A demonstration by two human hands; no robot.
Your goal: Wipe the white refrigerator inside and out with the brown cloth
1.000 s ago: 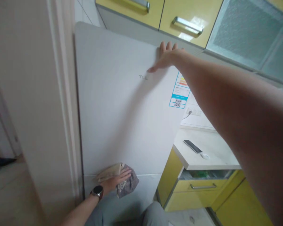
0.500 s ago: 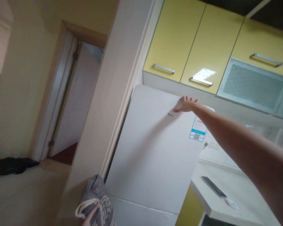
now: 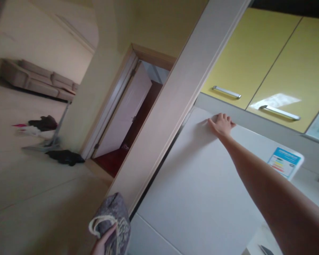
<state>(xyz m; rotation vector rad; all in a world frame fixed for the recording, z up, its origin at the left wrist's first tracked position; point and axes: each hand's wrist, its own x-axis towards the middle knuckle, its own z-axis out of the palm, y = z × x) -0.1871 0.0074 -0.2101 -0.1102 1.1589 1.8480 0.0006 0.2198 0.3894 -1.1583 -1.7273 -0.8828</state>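
My right hand [image 3: 221, 124] rests on the top edge of the white fridge door [image 3: 202, 191], fingers curled over the edge, arm stretched out from the lower right. My left hand [image 3: 102, 243] shows only partly at the bottom edge; it grips a grey patterned cloth [image 3: 112, 219] with a pale trim, held off the fridge beside the pale wall post [image 3: 180, 106].
Yellow upper cabinets [image 3: 268, 63] with metal handles hang above the fridge. A blue energy label [image 3: 284, 162] sits on the door's right corner. To the left an open doorway [image 3: 127, 117], dark clothes [image 3: 65, 156] on the floor and a sofa [image 3: 37, 79] far back.
The view has swung up and left. My left hand has lifted the cloth off the fridge door. My right hand has slid left along the door's top edge.
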